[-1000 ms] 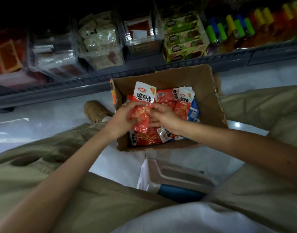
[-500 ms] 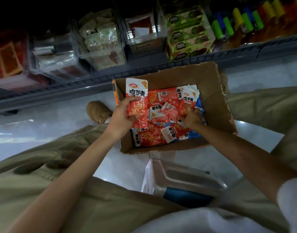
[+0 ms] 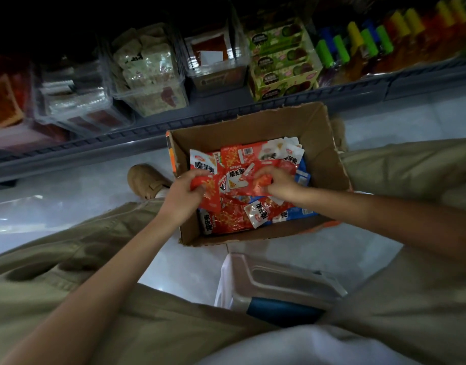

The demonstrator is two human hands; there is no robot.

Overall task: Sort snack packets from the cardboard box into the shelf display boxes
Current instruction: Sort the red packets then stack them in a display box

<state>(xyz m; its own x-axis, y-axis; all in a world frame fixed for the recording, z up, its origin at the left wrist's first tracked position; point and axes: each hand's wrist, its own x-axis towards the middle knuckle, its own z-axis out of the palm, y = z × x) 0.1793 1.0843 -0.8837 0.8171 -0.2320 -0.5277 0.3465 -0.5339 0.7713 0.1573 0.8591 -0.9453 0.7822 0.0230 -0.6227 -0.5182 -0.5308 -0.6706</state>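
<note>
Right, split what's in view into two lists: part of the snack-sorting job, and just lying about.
Part of the job:
cardboard box
red snack packets
blue packets
clear shelf display boxes
left hand, gripping a red packet
right hand, gripping a red packet

Lying about:
grey-and-blue plastic container
bottles with coloured caps

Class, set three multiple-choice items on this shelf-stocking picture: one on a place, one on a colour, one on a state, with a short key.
1. Where is the brown cardboard box?
A. on the pale floor in front of the shelf
B. on the shelf
C. on the person's lap

2. Most packets in the box are:
A. green
B. red
C. black

3. The left hand is:
A. empty
B. resting on a knee
C. gripping a red snack packet

Key: A, the box sits on the floor below the shelf edge; B, red wrappers dominate; C, its fingers close on the packet, as the right hand grips another.
</note>
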